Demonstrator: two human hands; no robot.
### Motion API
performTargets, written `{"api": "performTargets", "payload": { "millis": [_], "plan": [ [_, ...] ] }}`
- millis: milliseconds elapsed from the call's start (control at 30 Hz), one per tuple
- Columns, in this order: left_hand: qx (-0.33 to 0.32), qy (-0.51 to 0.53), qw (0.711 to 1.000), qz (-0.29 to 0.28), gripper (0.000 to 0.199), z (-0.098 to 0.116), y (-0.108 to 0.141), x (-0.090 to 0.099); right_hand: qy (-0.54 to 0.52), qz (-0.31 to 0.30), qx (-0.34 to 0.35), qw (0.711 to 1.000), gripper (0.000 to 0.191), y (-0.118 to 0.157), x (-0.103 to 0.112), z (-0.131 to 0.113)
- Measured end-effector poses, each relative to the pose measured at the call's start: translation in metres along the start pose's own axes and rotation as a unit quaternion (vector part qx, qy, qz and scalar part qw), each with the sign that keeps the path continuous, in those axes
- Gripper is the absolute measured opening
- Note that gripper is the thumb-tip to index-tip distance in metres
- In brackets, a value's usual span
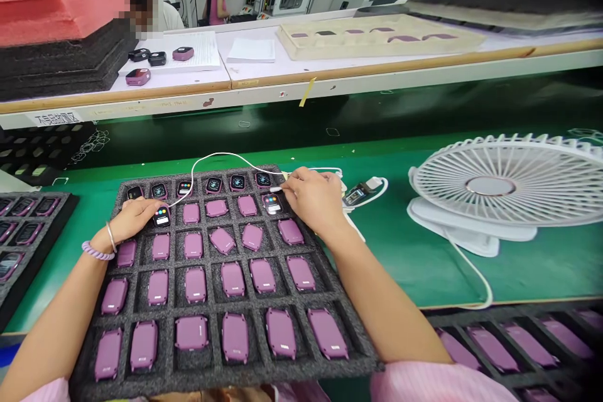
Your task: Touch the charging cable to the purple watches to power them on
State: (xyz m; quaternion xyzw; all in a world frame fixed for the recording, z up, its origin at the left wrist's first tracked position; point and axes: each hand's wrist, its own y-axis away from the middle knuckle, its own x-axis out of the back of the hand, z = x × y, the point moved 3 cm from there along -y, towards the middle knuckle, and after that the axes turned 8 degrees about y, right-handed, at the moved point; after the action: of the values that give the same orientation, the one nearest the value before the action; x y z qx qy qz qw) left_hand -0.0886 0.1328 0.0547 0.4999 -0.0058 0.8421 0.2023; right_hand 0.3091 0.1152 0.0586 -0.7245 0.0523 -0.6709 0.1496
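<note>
A dark foam tray (214,377) holds rows of purple watch bodies, mostly back side up. Several in the back row lie face up with lit screens. My left hand (136,217) is at the tray's left side, fingertips on a lit watch (161,216) in the second row. My right hand (315,198) pinches the end of a white cable (276,188) above another lit watch (272,203) at the right of that row. A white cable (221,154) arcs over the back row from my left fingertips toward my right hand.
A white fan (499,185) lies at the right, near a small device with cables (358,193). More trays sit at the left (51,251) and lower right (509,320). Above, a shelf (264,78) bears foam stacks, watches, papers and a cream tray (301,50). Two people are beyond.
</note>
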Motion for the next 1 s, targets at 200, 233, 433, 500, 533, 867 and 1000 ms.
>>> {"api": "performTargets", "payload": {
  "millis": [200,233,433,500,533,867,1000],
  "plan": [
    [0.015,-0.01,1.0,-0.001,0.062,0.002,0.0,-0.001,-0.167,-0.062,0.186,0.966,0.019,0.004,-0.012,-0.022],
    [0.016,-0.012,1.0,-0.002,0.062,0.002,0.0,-0.001,-0.162,-0.072,0.202,0.963,0.018,0.005,-0.013,-0.024],
    [0.022,0.004,0.999,-0.029,0.055,0.01,-0.001,0.001,-0.118,-0.073,0.19,0.972,0.026,0.001,-0.014,-0.026],
    [0.028,0.019,0.999,-0.031,0.051,0.013,-0.001,0.003,-0.065,-0.075,0.165,0.981,0.027,-0.004,-0.018,-0.026],
    [0.032,0.025,0.999,-0.03,0.048,0.014,-0.001,0.005,-0.04,-0.074,0.158,0.984,0.027,-0.006,-0.02,-0.027],
    [0.026,0.028,0.99,0.133,0.02,0.06,0.008,-0.008,-0.03,-0.042,0.145,0.988,0.029,0.0,-0.037,-0.032],
    [-0.02,-0.062,0.995,0.071,0.011,0.091,0.008,-0.034,-0.041,-0.052,0.134,0.989,0.027,-0.001,-0.034,-0.033]
  ]
}}
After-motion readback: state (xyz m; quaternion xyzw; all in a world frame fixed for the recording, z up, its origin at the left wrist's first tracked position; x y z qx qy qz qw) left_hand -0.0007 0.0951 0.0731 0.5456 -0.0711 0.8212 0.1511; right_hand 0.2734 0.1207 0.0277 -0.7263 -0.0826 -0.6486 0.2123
